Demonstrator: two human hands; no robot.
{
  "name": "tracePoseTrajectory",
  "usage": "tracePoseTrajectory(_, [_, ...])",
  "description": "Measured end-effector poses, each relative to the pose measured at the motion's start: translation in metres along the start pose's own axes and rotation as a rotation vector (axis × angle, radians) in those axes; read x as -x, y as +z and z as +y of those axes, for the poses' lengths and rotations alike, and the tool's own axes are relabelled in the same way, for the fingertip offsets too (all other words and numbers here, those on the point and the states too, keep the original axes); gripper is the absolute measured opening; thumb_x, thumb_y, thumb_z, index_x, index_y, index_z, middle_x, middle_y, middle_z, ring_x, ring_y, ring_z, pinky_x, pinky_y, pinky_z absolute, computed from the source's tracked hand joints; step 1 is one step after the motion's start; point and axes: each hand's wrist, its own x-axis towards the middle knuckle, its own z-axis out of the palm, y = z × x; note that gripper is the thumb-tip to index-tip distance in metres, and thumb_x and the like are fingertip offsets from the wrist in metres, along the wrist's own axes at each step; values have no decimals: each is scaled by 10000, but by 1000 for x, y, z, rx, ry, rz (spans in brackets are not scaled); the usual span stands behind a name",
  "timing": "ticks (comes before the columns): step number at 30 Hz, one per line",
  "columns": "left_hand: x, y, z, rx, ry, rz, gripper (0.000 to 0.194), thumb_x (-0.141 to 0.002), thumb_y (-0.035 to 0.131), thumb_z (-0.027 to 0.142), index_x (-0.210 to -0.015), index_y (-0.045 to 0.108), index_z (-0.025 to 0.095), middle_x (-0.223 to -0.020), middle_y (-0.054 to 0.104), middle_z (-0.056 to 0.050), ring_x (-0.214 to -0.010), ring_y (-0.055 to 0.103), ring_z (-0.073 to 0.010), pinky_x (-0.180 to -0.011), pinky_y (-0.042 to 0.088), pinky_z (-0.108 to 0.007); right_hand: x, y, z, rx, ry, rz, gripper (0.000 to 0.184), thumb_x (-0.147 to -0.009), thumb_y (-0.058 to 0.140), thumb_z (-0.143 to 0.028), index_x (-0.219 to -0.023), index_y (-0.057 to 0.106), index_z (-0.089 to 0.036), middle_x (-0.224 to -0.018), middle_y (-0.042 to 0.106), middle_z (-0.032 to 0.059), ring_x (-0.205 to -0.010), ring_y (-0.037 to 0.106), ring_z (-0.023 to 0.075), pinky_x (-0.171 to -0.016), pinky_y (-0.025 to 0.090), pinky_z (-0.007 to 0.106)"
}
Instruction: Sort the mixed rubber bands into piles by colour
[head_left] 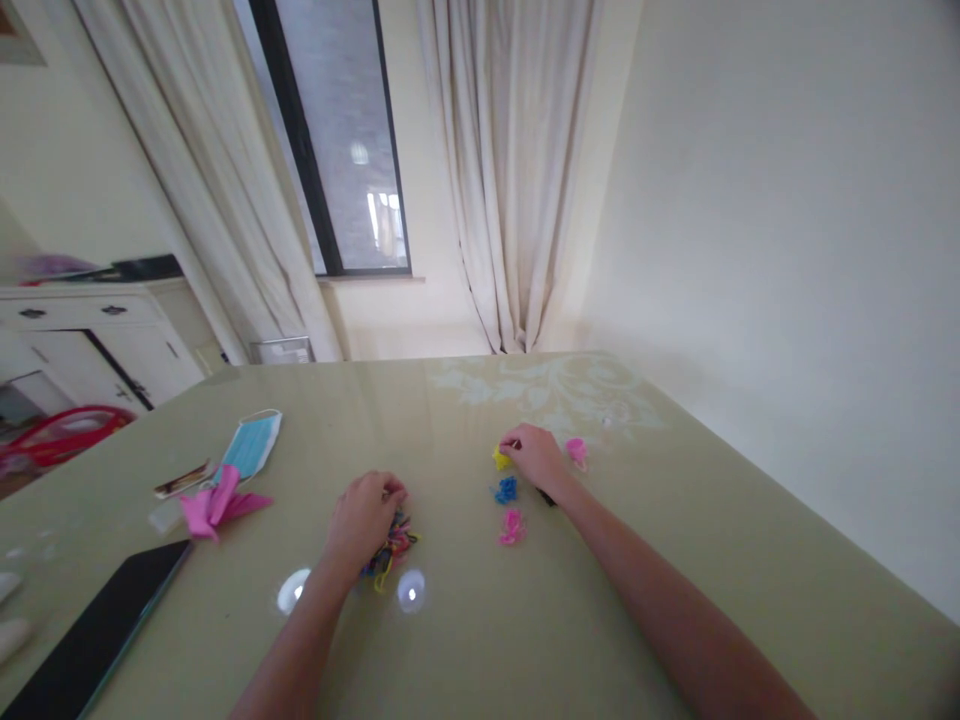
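My left hand [365, 515] rests curled on a mixed heap of coloured elastic bands [391, 547] on the glossy olive table [480, 620]. My right hand [534, 455] reaches further out, its fingers pinched at a small yellow pile [500, 459]. Below that pile lie a blue pile [506, 490] and a pink pile [512, 527]. Another pink pile [576, 451] lies just right of my right hand. What the fingers of either hand grip is too small to make out.
At the left lie a blue face mask [253, 444], a pink folded bow [216, 505], a small packet [181, 481] and a dark tablet [94, 630]. A white cabinet [97, 340], curtains and a window stand beyond the table's far edge. A wall runs along the right.
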Motion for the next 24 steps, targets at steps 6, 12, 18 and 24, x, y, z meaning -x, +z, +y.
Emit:
tracePoseTrajectory(6, [2, -6, 12, 390, 54, 110, 261, -891, 567, 427, -862, 705, 207, -828, 759, -48, -767, 689, -213, -723, 493, -309, 5, -18, -21, 20, -36, 6, 157, -928, 686, -201, -932, 842, -213, -1020, 799, 100, -964, 721, 225, -885, 493, 320])
tracePoseTrajectory(12, [18, -6, 46, 728, 151, 45, 299, -844, 676, 481, -876, 744, 192, -815, 765, -41, -777, 696, -191, -725, 530, -278, 31, -35, -79, -297, -347, -160, 212, -899, 769, -354, -1041, 813, -203, -952, 803, 46, -808, 717, 148, -757, 506, 246])
tracePoseTrajectory(18, [23, -1, 54, 800, 190, 0, 282, -849, 710, 460, -914, 753, 189, -882, 791, -53, -820, 724, -193, -776, 563, -288, 49, -36, -100, -201, -369, -171, 180, -926, 734, -359, -913, 832, -209, -823, 796, 37, -725, 697, 149, -682, 463, 255])
tracePoseTrajectory(24, [25, -1, 57, 764, 207, -38, 317, -882, 684, 500, -939, 750, 195, -907, 790, -50, -846, 723, -192, -791, 565, -287, 50, -45, -96, -140, -386, -170, 152, -939, 689, -245, -913, 837, -223, -836, 801, 31, -743, 695, 155, -691, 452, 258])
